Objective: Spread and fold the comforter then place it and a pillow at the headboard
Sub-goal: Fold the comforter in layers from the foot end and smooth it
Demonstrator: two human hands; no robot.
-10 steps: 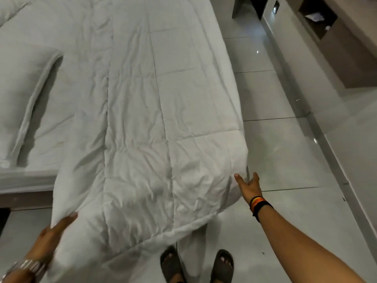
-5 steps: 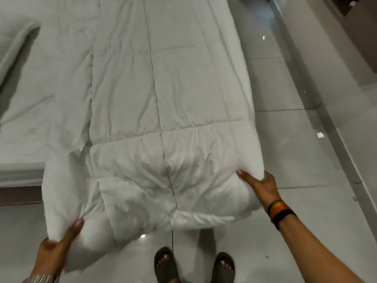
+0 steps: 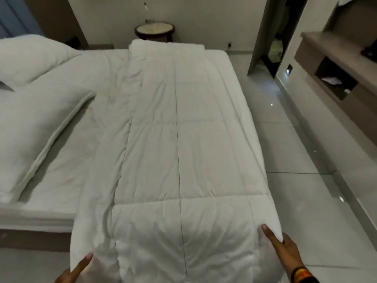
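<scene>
1. The comforter point(image 3: 179, 160) lay as a long folded strip along the right edge of the bed point(image 3: 98, 82), running from the far end to the near end.
2. Its near end hung past the bed's near edge, raised off the floor between the two hands.
3. Its far end sat bunched in a thicker roll at the bed's far edge.
4. The right hand point(image 3: 285, 248) gripped the comforter's near right corner, thumb stretched along the top and the other fingers hidden beneath the cloth.
5. The left hand point(image 3: 75, 270) held the near left corner, one finger lying straight on the fabric; the rest of that hand was cut off by the frame, so its grip could not be fully told.
6. A pillow point(image 3: 34, 139) rested on the bed's left side, well apart from the comforter.
7. A second pillow point(image 3: 30, 56) lay beyond it, at the far left corner.
8. A round side table point(image 3: 155, 30) stood past the bed's far edge against the wall.
9. A pale tiled floor point(image 3: 295, 160) ran along the right of the bed, with a shelf unit point(image 3: 336, 78) beyond it.
</scene>
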